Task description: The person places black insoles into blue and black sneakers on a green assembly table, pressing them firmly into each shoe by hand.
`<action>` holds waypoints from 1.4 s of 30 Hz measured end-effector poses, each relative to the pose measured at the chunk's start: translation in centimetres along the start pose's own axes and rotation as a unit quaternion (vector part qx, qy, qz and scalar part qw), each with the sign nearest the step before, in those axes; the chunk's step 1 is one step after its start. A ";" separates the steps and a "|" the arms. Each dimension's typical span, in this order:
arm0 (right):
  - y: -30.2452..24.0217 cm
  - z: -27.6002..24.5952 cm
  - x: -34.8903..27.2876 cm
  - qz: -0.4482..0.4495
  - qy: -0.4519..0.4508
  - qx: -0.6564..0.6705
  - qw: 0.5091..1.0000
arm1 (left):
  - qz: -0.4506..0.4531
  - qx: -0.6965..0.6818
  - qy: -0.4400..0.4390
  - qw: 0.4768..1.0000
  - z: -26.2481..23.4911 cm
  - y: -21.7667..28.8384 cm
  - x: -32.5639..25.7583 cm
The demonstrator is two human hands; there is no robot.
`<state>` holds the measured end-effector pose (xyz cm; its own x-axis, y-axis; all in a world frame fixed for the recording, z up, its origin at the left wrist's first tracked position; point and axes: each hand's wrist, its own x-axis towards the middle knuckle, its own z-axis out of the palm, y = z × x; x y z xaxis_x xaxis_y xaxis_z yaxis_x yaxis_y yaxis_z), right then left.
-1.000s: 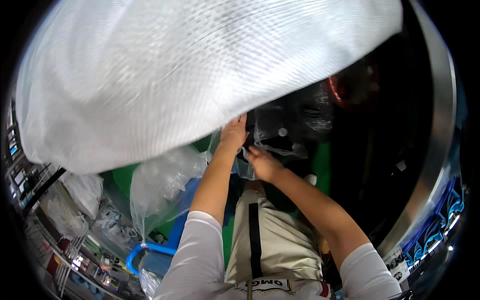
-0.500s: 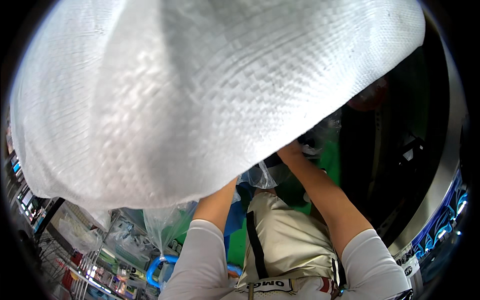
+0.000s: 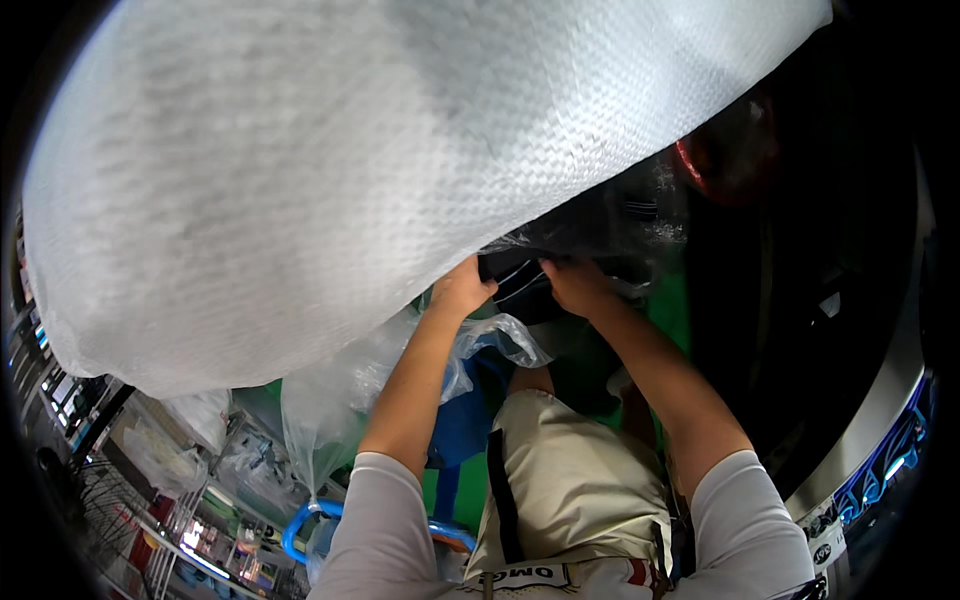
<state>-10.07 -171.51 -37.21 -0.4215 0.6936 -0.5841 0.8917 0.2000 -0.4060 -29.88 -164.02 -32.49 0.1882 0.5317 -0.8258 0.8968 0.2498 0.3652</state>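
A big white woven sack (image 3: 300, 210) bulges across the upper left and covers part of what lies under it. My left hand (image 3: 465, 290) comes out from below its edge, closed on the left side of a black item with thin white lines (image 3: 522, 282). On the other side of that item, my right hand (image 3: 580, 287) has its fingers curled over the edge. Clear plastic film (image 3: 660, 205) lies over black material just beyond my hands; what kind of thing the black item is cannot be made out. A crumpled clear plastic bag (image 3: 505, 340) hangs below my left hand.
At the right stands a large dark curved thing with a pale rim (image 3: 860, 440). A red rounded object (image 3: 730, 155) is beyond my right hand. Blue tubing (image 3: 310, 525) and wire shelving with plastic bags (image 3: 250, 460) are at the lower left. The floor (image 3: 670, 310) is green.
The sack's lower edge has shifted up and left, uncovering both hands and the black item. My left hand has moved farther forward, and the red object shows more.
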 end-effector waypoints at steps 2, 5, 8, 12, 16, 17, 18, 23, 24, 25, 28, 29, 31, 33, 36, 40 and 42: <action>-1.2 0.7 0.5 -0.048 0.038 -0.032 0.998 | 0.040 0.023 0.040 0.998 0.8 -0.6 0.1; -2.8 2.1 1.9 -0.081 0.062 -0.077 0.992 | 0.091 0.042 0.074 0.992 0.9 -1.1 0.5; -4.4 0.3 2.7 -0.075 -0.024 -0.072 0.994 | 0.078 0.028 0.066 0.994 0.4 -1.0 0.5; -4.4 2.7 3.0 -0.123 0.094 -0.086 0.984 | 0.098 -0.140 0.078 0.982 1.8 -3.3 1.3; -4.1 4.6 2.8 -0.148 0.214 -0.132 0.957 | 0.104 -0.026 0.075 0.991 0.0 -1.2 -0.2; -4.0 4.6 2.7 -0.138 0.235 -0.119 0.955 | 0.112 -0.026 0.061 0.991 -0.2 -1.1 0.1; -3.9 4.5 2.9 -0.133 0.225 -0.121 0.958 | 0.121 -0.027 0.047 0.991 -0.4 -1.0 0.4; -4.7 3.1 3.5 -0.184 0.109 -0.169 0.962 | 0.099 0.001 0.071 0.993 0.2 -1.9 0.9; -4.8 3.0 3.5 -0.181 0.137 -0.144 0.963 | 0.108 -0.011 0.066 0.992 0.3 -2.3 1.3; -4.9 2.9 3.4 -0.177 0.165 -0.120 0.963 | 0.117 -0.022 0.061 0.991 0.3 -2.6 1.5; -4.9 1.4 2.0 -0.157 0.261 -0.058 0.951 | 0.158 0.016 0.084 0.984 -0.6 -1.4 0.6; -5.0 0.6 0.7 -0.194 0.257 -0.038 0.946 | 0.096 -0.069 -0.010 0.993 -1.6 -0.4 -0.1; -6.1 -1.5 -2.1 -0.221 0.262 0.032 0.939 | 0.069 -0.197 -0.086 0.974 -1.8 -0.7 -1.6; -7.7 -3.8 -6.1 -0.171 0.274 0.111 0.940 | 0.064 -0.293 -0.130 0.945 -2.9 -0.3 -3.8; -9.2 -8.3 -13.0 -0.071 0.299 0.214 0.927 | 0.077 -0.442 -0.182 0.875 -5.0 1.4 -9.2; -9.2 -14.1 -19.9 -0.003 0.413 0.160 0.896 | 0.101 -0.597 -0.162 0.779 -6.3 4.6 -17.4; -9.3 -16.7 -22.5 0.057 0.471 0.180 0.862 | 0.131 -0.621 -0.111 0.765 -6.0 6.9 -20.7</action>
<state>-6.15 -177.40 -8.51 0.1371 0.9826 0.1252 0.7386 -0.0172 -0.6739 -30.00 -168.44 -10.28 0.4832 0.5795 -0.6563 -0.2300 0.8073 0.5435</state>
